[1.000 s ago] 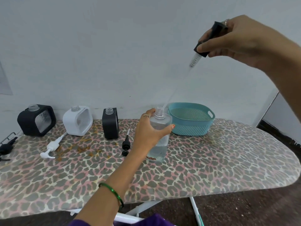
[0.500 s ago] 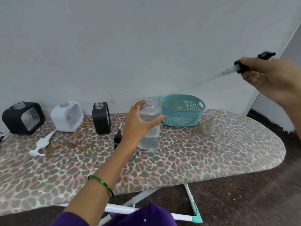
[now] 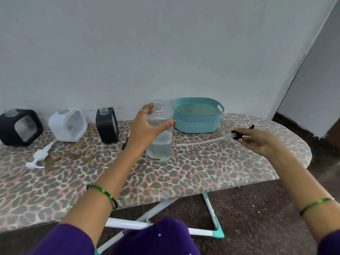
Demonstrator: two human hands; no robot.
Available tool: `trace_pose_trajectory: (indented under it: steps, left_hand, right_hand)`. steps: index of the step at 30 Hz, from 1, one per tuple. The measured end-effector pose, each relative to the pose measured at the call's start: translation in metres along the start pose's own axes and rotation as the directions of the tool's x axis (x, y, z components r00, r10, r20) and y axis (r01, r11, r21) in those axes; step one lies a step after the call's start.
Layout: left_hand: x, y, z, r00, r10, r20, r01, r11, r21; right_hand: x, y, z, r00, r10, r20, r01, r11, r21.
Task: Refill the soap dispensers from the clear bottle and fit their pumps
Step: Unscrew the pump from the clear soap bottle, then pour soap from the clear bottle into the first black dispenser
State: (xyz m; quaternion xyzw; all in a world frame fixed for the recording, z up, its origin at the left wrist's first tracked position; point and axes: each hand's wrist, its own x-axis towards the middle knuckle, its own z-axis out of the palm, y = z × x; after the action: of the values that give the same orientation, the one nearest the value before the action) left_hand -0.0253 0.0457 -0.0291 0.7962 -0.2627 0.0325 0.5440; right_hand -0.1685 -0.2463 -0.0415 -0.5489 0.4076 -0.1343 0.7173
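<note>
My left hand (image 3: 145,130) grips the clear bottle (image 3: 160,142), which stands upright and uncapped on the leopard-print ironing board (image 3: 184,172) with a little liquid in it. My right hand (image 3: 257,142) holds a black pump (image 3: 237,135) low over the board; its long clear tube (image 3: 202,140) points left toward the bottle. Three open-necked dispensers stand along the wall: a black one (image 3: 18,127) at far left, a white one (image 3: 68,124), and a narrow black one (image 3: 107,124). A white pump (image 3: 39,157) lies before them. Another black pump (image 3: 126,143) is mostly hidden behind my left wrist.
A teal perforated basket (image 3: 198,116) sits behind the bottle, near the wall. Brownish stains (image 3: 73,155) mark the board cover in front of the dispensers. The board's rounded end (image 3: 301,150) lies to the right, with dark floor (image 3: 257,208) and white legs below.
My right hand pulled the black pump and its tube out of the clear bottle, swung it to the right and lowered it near the board. My left hand stayed on the bottle.
</note>
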Motion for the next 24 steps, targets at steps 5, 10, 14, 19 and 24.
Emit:
trace_pose_trajectory:
  steps: [5, 10, 14, 19, 24]
  left_hand:
    - [-0.001, 0.000, -0.001, 1.000, -0.014, 0.004, 0.014, 1.000, 0.004]
    - [0.001, -0.001, 0.000, 1.000, -0.022, 0.002, 0.022, 0.999, 0.025]
    - [-0.001, 0.002, -0.001, 1.000, -0.011, 0.001, 0.011, 1.000, 0.023]
    - [-0.002, 0.001, 0.000, 1.000, -0.011, -0.009, 0.011, 1.000, 0.028]
    - [-0.002, 0.000, -0.001, 0.999, -0.035, -0.009, 0.035, 0.999, 0.023]
  right_hand:
    - [0.014, 0.012, 0.003, 0.997, 0.079, 0.003, -0.079, 0.994, -0.076]
    - [0.020, 0.017, 0.003, 0.996, 0.087, -0.033, -0.091, 0.981, -0.170]
    - [0.018, 0.020, 0.006, 0.996, 0.065, -0.061, -0.077, 0.973, -0.216]
    - [0.016, 0.027, 0.005, 0.994, 0.002, -0.109, -0.030, 0.968, -0.250]
    - [0.010, 0.026, 0.003, 0.988, -0.040, -0.152, -0.010, 0.949, -0.316]
